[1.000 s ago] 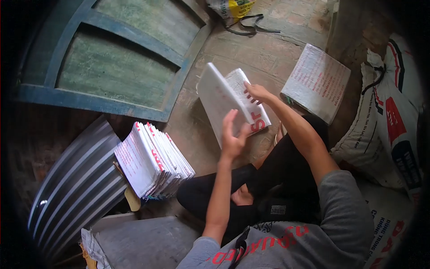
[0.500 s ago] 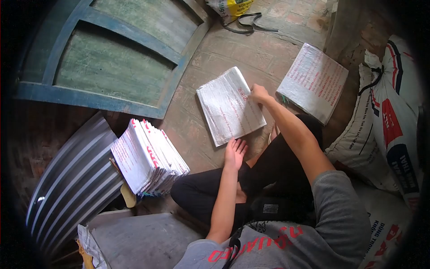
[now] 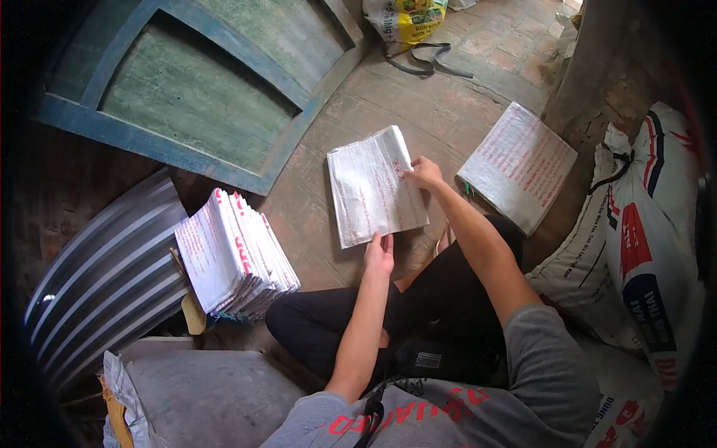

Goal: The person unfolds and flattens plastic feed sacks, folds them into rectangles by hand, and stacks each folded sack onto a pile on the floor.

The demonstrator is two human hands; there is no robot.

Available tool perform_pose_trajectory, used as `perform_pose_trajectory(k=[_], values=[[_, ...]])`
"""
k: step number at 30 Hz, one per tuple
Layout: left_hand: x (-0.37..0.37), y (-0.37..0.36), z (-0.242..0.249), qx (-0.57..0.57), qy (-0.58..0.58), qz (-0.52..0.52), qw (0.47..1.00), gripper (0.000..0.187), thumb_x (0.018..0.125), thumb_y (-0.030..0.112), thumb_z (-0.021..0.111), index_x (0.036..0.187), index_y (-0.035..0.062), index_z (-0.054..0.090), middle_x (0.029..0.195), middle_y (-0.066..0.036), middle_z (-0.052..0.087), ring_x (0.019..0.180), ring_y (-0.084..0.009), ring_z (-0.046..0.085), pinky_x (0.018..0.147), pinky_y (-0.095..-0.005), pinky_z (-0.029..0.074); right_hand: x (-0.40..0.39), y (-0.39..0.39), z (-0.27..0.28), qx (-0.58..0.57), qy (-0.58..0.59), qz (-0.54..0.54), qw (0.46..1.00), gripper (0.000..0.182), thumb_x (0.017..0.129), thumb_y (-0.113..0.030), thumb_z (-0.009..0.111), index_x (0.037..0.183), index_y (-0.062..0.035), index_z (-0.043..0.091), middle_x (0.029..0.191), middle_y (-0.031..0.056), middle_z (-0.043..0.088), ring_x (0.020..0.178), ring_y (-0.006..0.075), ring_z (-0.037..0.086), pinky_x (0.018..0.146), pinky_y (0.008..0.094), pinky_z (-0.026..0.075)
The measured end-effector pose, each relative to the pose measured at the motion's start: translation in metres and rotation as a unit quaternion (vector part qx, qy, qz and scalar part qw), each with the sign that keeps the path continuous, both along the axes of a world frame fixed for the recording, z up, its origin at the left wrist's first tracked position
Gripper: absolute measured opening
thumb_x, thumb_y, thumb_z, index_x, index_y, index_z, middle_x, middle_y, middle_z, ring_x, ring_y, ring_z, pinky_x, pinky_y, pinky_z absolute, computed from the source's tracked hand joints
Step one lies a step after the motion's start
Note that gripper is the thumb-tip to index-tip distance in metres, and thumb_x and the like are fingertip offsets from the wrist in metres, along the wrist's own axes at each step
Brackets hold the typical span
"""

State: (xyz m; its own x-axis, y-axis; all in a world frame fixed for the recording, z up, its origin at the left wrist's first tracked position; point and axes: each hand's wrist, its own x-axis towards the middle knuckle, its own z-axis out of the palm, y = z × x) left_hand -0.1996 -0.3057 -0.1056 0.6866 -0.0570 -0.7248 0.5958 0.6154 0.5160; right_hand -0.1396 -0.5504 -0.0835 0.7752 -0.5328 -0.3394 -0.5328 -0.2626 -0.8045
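A folded white woven sack (image 3: 373,187) with red print is in front of me, over the brick floor. My right hand (image 3: 424,173) pinches its right edge. At its bottom edge, my left hand (image 3: 380,252) has hold of the border, the fingertips partly hidden by the sack. To the right, close to my right forearm, lies a flat pile of similar folded sacks (image 3: 519,168) with green strings at one corner. A thick stack of folded sacks (image 3: 235,257) leans on the left, by my knee.
A blue-green wooden door (image 3: 202,104) stands at upper left above corrugated metal sheeting (image 3: 112,284). Full white sacks (image 3: 590,261) crowd the right side. A yellow and white bag (image 3: 409,22) with a black strap (image 3: 429,61) lies at the top.
My left hand has closed from open fingers onto the sack's bottom edge. The sack has turned slightly and shifted left, with my right hand still at its right edge. The view has shifted a little.
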Motion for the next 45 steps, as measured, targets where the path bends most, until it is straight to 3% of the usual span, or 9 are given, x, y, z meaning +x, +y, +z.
perform_pose_trajectory(k=[1, 8, 14, 20, 25, 29, 33, 39, 45], values=[[-0.001, -0.002, 0.004, -0.001, -0.002, 0.02, 1.0, 0.021, 0.093, 0.009, 0.062, 0.112, 0.003, 0.056, 0.102, -0.007, 0.061, 0.084, -0.0153, 0.059, 0.072, -0.026, 0.056, 0.001, 0.0, 0.001, 0.007, 0.002, -0.009, 1.0, 0.047, 0.076, -0.036, 0.075, 0.112, -0.0075, 0.063, 0.108, 0.0144, 0.068, 0.102, 0.0289, 0.065, 0.089, 0.0364, 0.049], [0.003, 0.0, 0.036, -0.005, -0.014, 0.066, 0.998, 0.02, 0.092, 0.031, 0.067, 0.098, 0.0128, 0.061, 0.084, 0.001, 0.06, 0.066, -0.0074, 0.053, 0.045, -0.0175, 0.035, 0.027, 0.004, -0.041, 0.197, -0.036, -0.007, 0.98, 0.044, 0.081, -0.034, 0.071, 0.108, -0.0026, 0.057, 0.096, 0.0138, 0.066, 0.09, 0.0222, 0.065, 0.073, 0.0371, 0.055], [0.015, 0.026, 0.048, -0.178, -0.005, 0.048, 0.983, 0.033, 0.09, 0.035, 0.065, 0.111, 0.0104, 0.06, 0.099, -0.005, 0.063, 0.091, -0.0194, 0.06, 0.077, -0.038, 0.05, -0.005, 0.054, 0.044, 0.311, -0.13, 0.037, 0.941, 0.067, 0.09, -0.026, 0.061, 0.133, -0.001, 0.015, 0.117, 0.0224, 0.048, 0.09, 0.0262, 0.063, 0.071, 0.0418, 0.061], [0.01, 0.051, 0.083, -0.049, -0.162, 0.019, 0.985, 0.038, 0.093, 0.021, 0.059, 0.126, 0.0024, 0.052, 0.119, -0.014, 0.061, 0.11, -0.0268, 0.06, 0.095, -0.0445, 0.049, -0.061, 0.052, 0.1, 0.329, -0.083, 0.036, 0.94, 0.062, 0.095, -0.035, 0.054, 0.138, -0.0072, 0.018, 0.118, 0.0191, 0.048, 0.073, 0.0282, 0.064, 0.064, 0.0433, 0.06], [0.025, 0.08, 0.173, 0.167, -0.26, -0.002, 0.951, 0.043, 0.091, 0.019, 0.064, 0.127, -0.0027, 0.053, 0.117, -0.009, 0.063, 0.104, -0.0156, 0.059, 0.087, -0.0305, 0.048, -0.076, 0.053, 0.111, 0.312, -0.136, 0.014, 0.94, 0.058, 0.097, -0.036, 0.047, 0.14, -0.0085, 0.02, 0.101, 0.0196, 0.063, 0.062, 0.0265, 0.064, 0.059, 0.0409, 0.059], [0.013, 0.14, 0.3, 0.165, -0.438, 0.14, 0.873, 0.043, 0.092, 0.019, 0.063, 0.127, -0.0037, 0.052, 0.117, -0.008, 0.062, 0.102, -0.0158, 0.059, 0.088, -0.0297, 0.048, -0.085, 0.044, 0.107, 0.298, -0.134, -0.016, 0.945, 0.051, 0.098, -0.032, 0.044, 0.139, -0.0095, 0.025, 0.102, 0.0183, 0.066, 0.063, 0.0263, 0.066, 0.058, 0.0388, 0.058], [0.028, 0.22, 0.347, 0.078, -0.474, 0.254, 0.839, 0.048, 0.092, 0.022, 0.064, 0.13, -0.0027, 0.048, 0.121, -0.009, 0.059, 0.105, -0.0162, 0.058, 0.089, -0.0312, 0.048, -0.096, 0.038, 0.092, 0.278, -0.165, -0.005, 0.946, 0.044, 0.1, -0.034, 0.043, 0.135, -0.009, 0.034, 0.101, 0.0163, 0.066, 0.063, 0.0238, 0.066, 0.056, 0.0357, 0.056], [0.078, 0.322, 0.313, 0.152, -0.383, 0.319, 0.853, 0.049, 0.087, 0.023, 0.07, 0.129, 0.0073, 0.05, 0.12, -0.006, 0.059, 0.107, -0.0201, 0.059, 0.084, -0.0377, 0.051, -0.104, 0.053, 0.102, 0.233, -0.195, -0.004, 0.953, 0.042, 0.098, -0.021, 0.049, 0.136, -0.0074, 0.036, 0.097, 0.0128, 0.066, 0.064, 0.0171, 0.065, 0.056, 0.0291, 0.054], [0.086, 0.378, 0.2, 0.277, -0.216, 0.256, 0.9, 0.056, 0.083, 0.017, 0.073, 0.131, 0.0064, 0.047, 0.122, -0.009, 0.055, 0.106, -0.0217, 0.058, 0.074, -0.038, 0.052, -0.111, 0.049, 0.097, 0.207, -0.174, -0.021, 0.963, 0.043, 0.096, -0.019, 0.049, 0.136, -0.0065, 0.038, 0.101, 0.0126, 0.065, 0.071, 0.0175, 0.063, 0.063, 0.0295, 0.054]])
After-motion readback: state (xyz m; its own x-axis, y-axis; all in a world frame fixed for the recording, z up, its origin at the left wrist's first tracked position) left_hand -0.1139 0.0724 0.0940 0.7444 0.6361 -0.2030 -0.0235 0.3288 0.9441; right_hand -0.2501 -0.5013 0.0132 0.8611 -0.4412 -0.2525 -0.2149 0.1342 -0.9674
